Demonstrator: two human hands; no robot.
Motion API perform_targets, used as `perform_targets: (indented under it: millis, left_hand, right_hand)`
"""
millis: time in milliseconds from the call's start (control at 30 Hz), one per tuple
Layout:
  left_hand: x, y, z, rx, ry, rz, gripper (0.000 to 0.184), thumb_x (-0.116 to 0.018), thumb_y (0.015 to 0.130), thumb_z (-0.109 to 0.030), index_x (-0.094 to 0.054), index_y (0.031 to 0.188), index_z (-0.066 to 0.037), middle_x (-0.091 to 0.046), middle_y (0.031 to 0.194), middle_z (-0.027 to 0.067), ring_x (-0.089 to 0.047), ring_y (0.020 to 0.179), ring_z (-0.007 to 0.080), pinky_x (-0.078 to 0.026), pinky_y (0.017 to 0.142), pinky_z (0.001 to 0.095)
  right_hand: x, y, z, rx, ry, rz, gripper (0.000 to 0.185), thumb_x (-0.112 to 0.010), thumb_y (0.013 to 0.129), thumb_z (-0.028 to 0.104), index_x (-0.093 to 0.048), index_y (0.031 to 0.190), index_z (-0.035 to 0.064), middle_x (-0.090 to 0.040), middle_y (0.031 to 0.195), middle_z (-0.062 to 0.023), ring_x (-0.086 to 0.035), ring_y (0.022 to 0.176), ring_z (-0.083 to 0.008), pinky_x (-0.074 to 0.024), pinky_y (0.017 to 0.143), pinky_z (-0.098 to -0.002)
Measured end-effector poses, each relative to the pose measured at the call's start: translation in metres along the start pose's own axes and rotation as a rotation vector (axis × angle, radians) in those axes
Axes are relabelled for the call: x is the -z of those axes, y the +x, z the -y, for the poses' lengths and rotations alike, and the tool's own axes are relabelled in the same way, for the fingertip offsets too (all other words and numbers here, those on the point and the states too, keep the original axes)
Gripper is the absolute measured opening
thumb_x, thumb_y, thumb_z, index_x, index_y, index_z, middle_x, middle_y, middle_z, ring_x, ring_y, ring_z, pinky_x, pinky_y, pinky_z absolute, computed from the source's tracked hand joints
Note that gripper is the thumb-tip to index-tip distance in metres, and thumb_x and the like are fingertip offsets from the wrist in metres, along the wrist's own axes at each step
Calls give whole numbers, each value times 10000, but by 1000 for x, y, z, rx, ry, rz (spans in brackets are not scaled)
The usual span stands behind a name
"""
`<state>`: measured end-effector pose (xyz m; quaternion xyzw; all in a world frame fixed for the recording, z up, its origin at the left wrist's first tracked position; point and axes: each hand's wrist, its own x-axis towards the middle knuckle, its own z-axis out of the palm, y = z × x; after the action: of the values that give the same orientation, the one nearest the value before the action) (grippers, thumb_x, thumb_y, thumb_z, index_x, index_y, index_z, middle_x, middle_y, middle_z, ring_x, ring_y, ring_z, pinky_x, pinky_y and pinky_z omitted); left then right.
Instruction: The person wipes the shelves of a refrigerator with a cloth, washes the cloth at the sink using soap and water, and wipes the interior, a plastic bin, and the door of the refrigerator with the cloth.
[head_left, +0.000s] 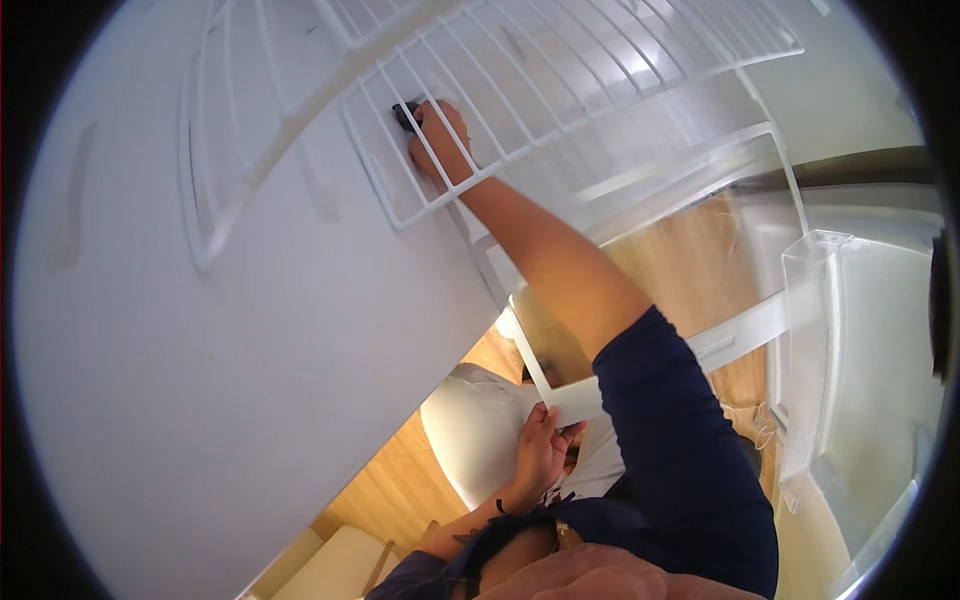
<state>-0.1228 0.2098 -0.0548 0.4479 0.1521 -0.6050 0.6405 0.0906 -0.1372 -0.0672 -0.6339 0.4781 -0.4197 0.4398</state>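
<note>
My right hand (440,135) reaches far up behind the bars of a white wire rack (520,150). Its fingers are closed round a small black object (405,116), close to the white inner wall (260,400); I cannot make out its kind. Lower down, my left hand (543,445) grips the corner of a white-framed clear shelf (575,400) in front of my body. Wood floor shows through the shelf's clear panel. My right forearm and navy sleeve cross over the shelf and hide part of it.
A second white wire rack (205,235) hangs at the upper left. On the right is a clear plastic bin (800,370) by a pale door-like panel (880,350). A white rounded object (465,420) stands on the wood floor (390,465), and a cream seat (330,565) is at the bottom left.
</note>
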Motion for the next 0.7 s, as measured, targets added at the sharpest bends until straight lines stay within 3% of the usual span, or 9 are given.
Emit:
perform_targets:
  millis: [67,167,200,267,333,400,467,600,700]
  left_hand:
    - [-1,0,1,10,22,-37,138,-427,925,-138,-433,1046,-71,-546,1069,82,-551,989,196,-455,889,376]
    - [-2,2,2,15,34,-64,145,-427,926,-141,-428,1051,-70,-542,1072,86,-549,991,200,-460,885,375]
    - [-4,0,2,20,26,-67,145,-427,926,-141,-428,1051,-70,-542,1072,86,-549,991,200,-460,885,375]
    - [-7,1,-1,15,57,-76,148,-422,927,-140,-426,1055,-66,-540,1071,90,-546,995,208,-468,874,375]
    - [-11,-1,-5,37,58,-77,141,-419,928,-140,-424,1048,-66,-538,1074,93,-544,999,211,-470,871,377]
    - [-15,0,-6,50,43,-72,135,-415,928,-139,-422,1042,-67,-537,1077,96,-542,1003,215,-472,869,379]
    - [-12,-1,-6,37,48,-70,135,-407,931,-139,-415,1043,-63,-536,1078,99,-542,1003,215,-471,872,382]
    - [-18,-4,-6,20,51,-59,139,-406,932,-144,-410,1046,-65,-536,1083,105,-542,1015,220,-473,867,383]
    - [-18,-4,-8,23,13,-31,142,-411,930,-152,-407,1045,-68,-534,1090,111,-545,1023,231,-477,868,387]
  right_hand:
    - [21,16,-5,133,-99,358,145,-560,675,26,-617,808,24,-604,827,-186,-570,783,-357,-463,737,-387]
    - [56,13,-5,173,-148,618,143,-572,671,41,-640,795,22,-623,740,-158,-594,707,-290,-470,696,-356]
    - [69,10,-5,169,-154,625,143,-572,671,41,-640,795,22,-623,740,-158,-594,707,-290,-470,696,-356]
    - [94,7,-6,3,-66,1068,161,-582,651,67,-669,782,97,-635,769,-98,-600,803,-237,-455,730,-304]
    - [116,0,0,-7,-73,1043,140,-569,679,70,-657,788,81,-627,738,-74,-583,770,-183,-443,700,-272]
    - [146,6,19,-140,362,910,98,-535,710,41,-606,777,35,-564,677,-22,-513,658,-102,-416,601,-238]
    - [170,6,29,-207,528,626,148,-500,702,17,-585,820,43,-555,715,-6,-504,674,-92,-409,600,-237]
    - [224,-8,24,41,-27,461,178,-498,706,63,-594,851,24,-606,727,-93,-558,692,-141,-437,631,-270]
    - [284,-49,42,-161,-101,479,179,-473,682,65,-560,828,10,-562,699,-69,-524,674,-134,-421,630,-260]
